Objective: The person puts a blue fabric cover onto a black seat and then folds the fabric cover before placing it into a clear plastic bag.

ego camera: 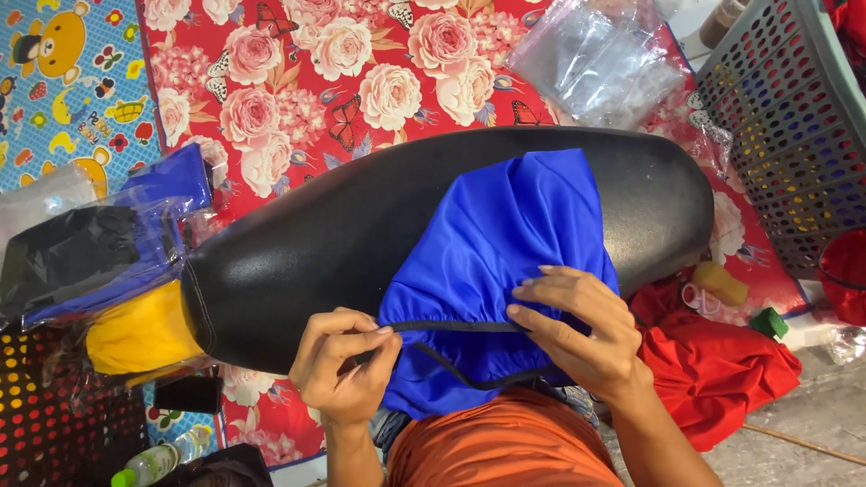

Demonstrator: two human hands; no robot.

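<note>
Head view, left hand: the left hand (347,365) sits at about 7 o'clock in the picture, fingers curled in, thumb and forefinger pinched on the black elastic cord (451,326) at the hem of the blue fabric cover (492,261).
Head view, right hand: the right hand (577,329) lies at about 5 o'clock, fingers bent and pressed down on the gathered blue cloth, fingertips gripping the same cord at its other end.
Cord: it runs taut between the two hands, with a loose loop hanging below it towards 6 o'clock.
Blue cover: it is draped over the middle of the black padded seat (298,243), bunched into folds near the hands, dead centre of the frame.
Seat: long, rounded, dark and leathery, lying crosswise from 9 o'clock to 3 o'clock on the red floral mat (307,81).
At 9 o'clock: clear plastic bags (81,252) holding black, blue and yellow cloth, touching the seat's blunt end.
At 1 o'clock: a crumpled clear plastic bag (595,59) on the mat.
At 2 o'clock: a grey perforated basket (794,117), just beside the seat's narrow end.
At 4 o'clock: red cloth (722,370) heaped on the floor, near the right forearm.
At 6 o'clock: the person's orange garment (505,446), under both wrists.
At 7 o'clock, low: a plastic bottle with a green cap (153,463).
</note>
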